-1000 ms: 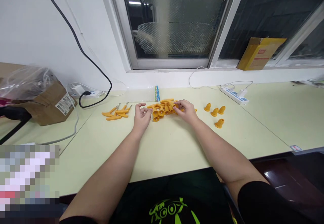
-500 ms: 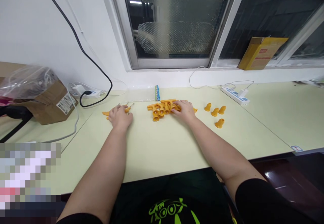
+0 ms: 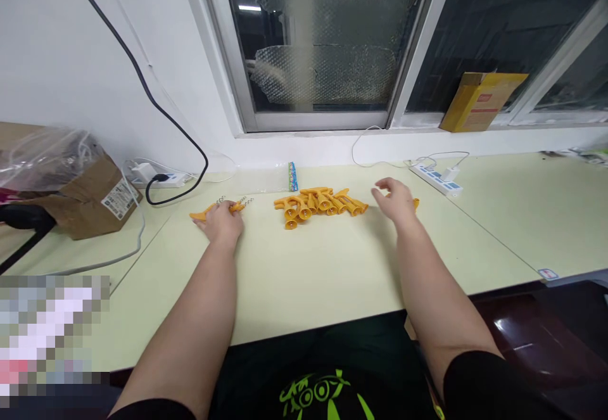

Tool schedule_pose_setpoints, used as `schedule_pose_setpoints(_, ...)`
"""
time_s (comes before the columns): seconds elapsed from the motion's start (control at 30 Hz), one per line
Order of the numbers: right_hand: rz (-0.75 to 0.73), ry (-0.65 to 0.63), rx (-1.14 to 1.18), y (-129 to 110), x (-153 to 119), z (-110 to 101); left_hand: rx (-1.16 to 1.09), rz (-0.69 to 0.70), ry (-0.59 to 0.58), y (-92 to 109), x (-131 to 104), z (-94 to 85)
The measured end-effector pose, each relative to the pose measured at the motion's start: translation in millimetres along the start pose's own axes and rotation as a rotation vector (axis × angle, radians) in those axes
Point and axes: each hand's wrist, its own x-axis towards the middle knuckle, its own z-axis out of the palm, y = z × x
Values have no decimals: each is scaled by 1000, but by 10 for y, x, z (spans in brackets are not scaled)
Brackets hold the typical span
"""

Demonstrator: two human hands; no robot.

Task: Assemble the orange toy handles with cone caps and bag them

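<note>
My left hand [image 3: 223, 222] is at the left of the table, its fingers closed over yellow-orange corkscrew handles [image 3: 199, 216] with metal spirals [image 3: 247, 201] sticking out at the back. How firmly it grips is hard to see. In the middle lies a heap of yellow-orange corkscrews [image 3: 323, 202], their bell-shaped ends facing me. My right hand [image 3: 395, 202] is raised to the right of that heap, fingers apart and holding nothing. It hides most of the loose bell-shaped sleeves behind it; only a bit of one sleeve [image 3: 417, 204] shows.
Behind the heap lies a clear plastic bag [image 3: 268, 179] with a coloured strip. A power strip [image 3: 436, 179] is at the back right, another [image 3: 173, 180] at the back left. A cardboard box [image 3: 90, 198] stands at the left, and a black cable [image 3: 142, 78] hangs down the wall.
My right hand has left the heap of corkscrews and moved right, over the loose sleeves. My left hand stays at the corkscrew handles, with only a slight shift of its fingers.
</note>
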Motion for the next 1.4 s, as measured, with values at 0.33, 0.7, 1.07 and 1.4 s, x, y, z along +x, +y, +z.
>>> schedule_pose_setpoints(0.33,310,-342,-230,816,-547,-508,-924,28,10,399,-133,14)
schedule_pose_setpoints(0.7,-208,-514,292,-413,-368,-281,-1272,-120,-558,909,-605,-23)
schedule_pose_setpoints(1.07,-408,-324,530,-747,-354,299,-1185,-43,-660,948,-706,-52)
schedule_pose_setpoints(1.4,-494,-467,739,-656,-490,563,-1090,-29,-774,1051,-832,-70)
